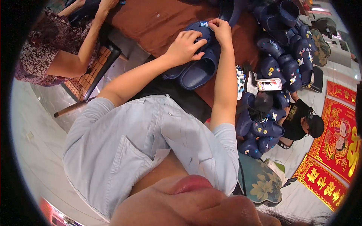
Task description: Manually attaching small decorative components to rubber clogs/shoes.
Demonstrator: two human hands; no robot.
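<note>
Nearest the camera I see my own pale blue shirt (143,150), from which both bare forearms reach away toward a brown table (158,22). My left hand (184,47) lies curled over the top of a navy clog (200,66), fingers pressed on its upper. My right hand (221,32) pinches narrowly at a small white-and-blue charm (204,24) on the clog's toe; thumb and forefinger are closed on it. The clog rests on the table's near edge, touching a second navy clog beside it. Just right of my right forearm lie loose charms (240,79) and a phone (269,84). Farther right, a heap of decorated navy clogs (290,56) spreads across the table. At far left another person's arm (81,49) rests by a chair (90,79).
</note>
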